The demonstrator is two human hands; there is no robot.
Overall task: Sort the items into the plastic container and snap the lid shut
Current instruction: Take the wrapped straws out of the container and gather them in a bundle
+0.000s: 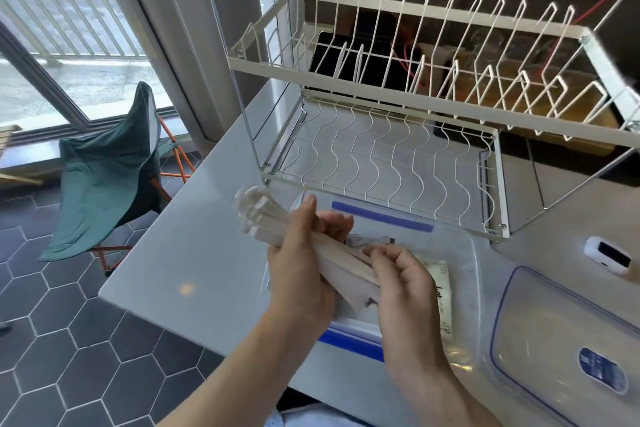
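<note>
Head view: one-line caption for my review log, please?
Both hands, left hand and right hand, hold a bundle of wrapped chopsticks over the open plastic container; its lid lies alongside.

**One head view, aimed forward and down**

The scene is seen from a single wide-angle camera worn on the head. The counter (194, 253) is looked down on from close range, with the dish rack (398, 121) faced ahead.

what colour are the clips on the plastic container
Blue; the clips on the clear plastic container show best in the head view.
</note>
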